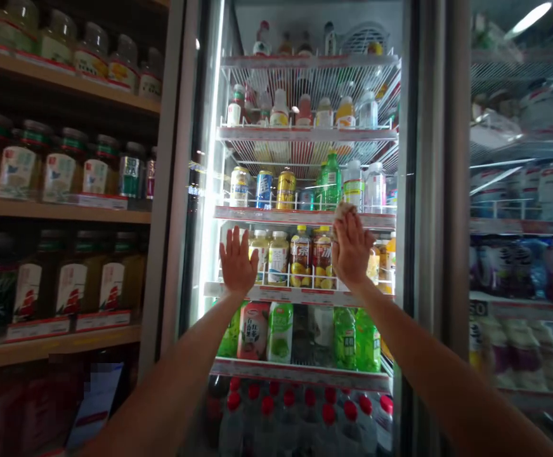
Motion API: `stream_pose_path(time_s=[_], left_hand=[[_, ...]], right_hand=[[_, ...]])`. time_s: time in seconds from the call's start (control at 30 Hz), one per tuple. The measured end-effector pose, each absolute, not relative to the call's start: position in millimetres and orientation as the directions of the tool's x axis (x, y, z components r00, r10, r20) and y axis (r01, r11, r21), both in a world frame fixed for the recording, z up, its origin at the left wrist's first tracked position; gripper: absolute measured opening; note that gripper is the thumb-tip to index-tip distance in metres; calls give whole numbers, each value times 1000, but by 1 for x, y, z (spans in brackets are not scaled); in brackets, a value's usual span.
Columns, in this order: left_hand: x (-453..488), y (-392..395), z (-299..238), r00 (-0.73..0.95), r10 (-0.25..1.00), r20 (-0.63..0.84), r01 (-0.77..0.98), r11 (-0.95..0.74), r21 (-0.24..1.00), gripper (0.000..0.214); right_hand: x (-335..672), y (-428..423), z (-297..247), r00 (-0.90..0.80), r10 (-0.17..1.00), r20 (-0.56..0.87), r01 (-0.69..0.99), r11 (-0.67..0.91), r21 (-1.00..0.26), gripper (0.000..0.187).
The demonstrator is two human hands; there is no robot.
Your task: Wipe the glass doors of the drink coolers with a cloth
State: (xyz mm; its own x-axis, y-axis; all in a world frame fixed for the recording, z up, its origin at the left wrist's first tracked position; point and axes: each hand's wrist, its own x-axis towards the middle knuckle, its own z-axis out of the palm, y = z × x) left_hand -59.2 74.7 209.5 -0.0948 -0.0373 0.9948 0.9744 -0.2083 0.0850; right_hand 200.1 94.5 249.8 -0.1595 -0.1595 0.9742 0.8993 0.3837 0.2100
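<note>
My left hand (pixel 238 263) lies flat against the glass door (pixel 276 251) of a lit drinks cooler, fingers spread and nothing in it. Under the fingers of my right hand (pixel 352 247) is a pale, crumpled cloth (pixel 345 209), held against the same glass at about the height of the middle shelf. Only the cloth's upper part shows; the rest is covered by the hand. Behind the glass, bottles of dark tea (pixel 300 254) with yellow caps stand between my two hands.
Inside the cooler, cans (pixel 286 189), green bottles (pixel 331 181) and red-capped bottles (pixel 267 409) fill wire shelves. Wooden shelves (pixel 62 208) with jars and bottles stand to the left. A metal door frame (pixel 431 190) separates another stocked cooler at right.
</note>
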Motion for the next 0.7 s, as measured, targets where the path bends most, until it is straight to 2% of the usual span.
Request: stream_pose_path(time_s=[0.07, 0.13, 0.2, 0.27, 0.37, 0.43, 0.5, 0.63, 0.7], left_hand=[[-58, 74, 208, -101, -37, 994, 974, -209, 92, 52], [-58, 74, 206, -102, -33, 994, 973, -212, 93, 52], [-57, 73, 204, -98, -29, 995, 973, -214, 89, 52], [-57, 74, 201, -90, -28, 996, 973, -216, 82, 52], [-57, 75, 197, -93, -36, 995, 972, -221, 83, 52], [-57, 76, 197, -99, -41, 994, 970, -226, 87, 52], [-57, 76, 197, -98, -35, 995, 968, -236, 87, 52], [-57, 74, 197, -105, -14, 994, 963, -251, 98, 53], [-57, 73, 196, -98, -13, 995, 965, -247, 92, 53]], right_hand=[[188, 88, 226, -364, -138, 921, 831, 397, 389, 51], [177, 82, 201, -612, -114, 783, 681, 426, 595, 51], [175, 79, 189, -737, -101, 669, 565, 451, 691, 52], [184, 81, 195, -686, -96, 721, 616, 450, 646, 51], [201, 87, 221, -397, -100, 913, 814, 420, 400, 50], [203, 89, 228, -262, -93, 961, 871, 407, 276, 50], [196, 87, 220, -304, -81, 949, 859, 406, 310, 49], [182, 80, 195, -634, -72, 770, 678, 427, 598, 50], [187, 80, 202, -615, -72, 785, 697, 417, 584, 48]])
